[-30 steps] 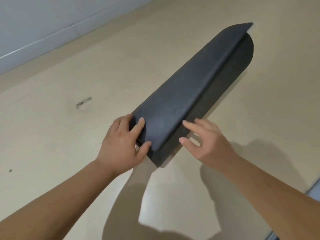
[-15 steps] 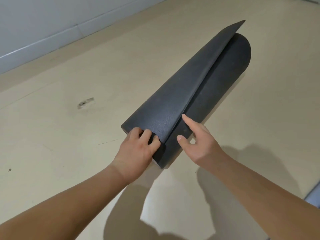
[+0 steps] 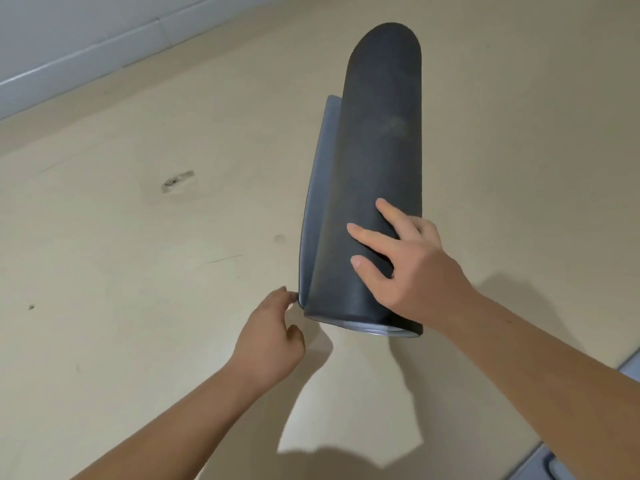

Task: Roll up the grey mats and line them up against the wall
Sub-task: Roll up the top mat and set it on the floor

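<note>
A dark grey mat point(image 3: 377, 161) lies rolled into a thick tube on the beige floor, running away from me. Its loose outer flap point(image 3: 317, 202) stands out along the left side, lighter grey on its inner face. My right hand point(image 3: 405, 268) rests on top of the roll near its close end, fingers spread and straight. My left hand point(image 3: 273, 334) sits at the flap's near corner, fingertips touching that corner, fingers loosely curled and holding nothing I can make out.
The pale wall with its skirting point(image 3: 86, 57) runs along the far left. A scuff mark point(image 3: 178, 180) shows on the floor to the left of the mat. A grey object's corner point(image 3: 588, 455) shows at the bottom right.
The mat has turned from a diagonal lie to pointing nearly straight away. My left hand let go of the flap and dropped to its corner; my right hand moved onto the roll's top.
</note>
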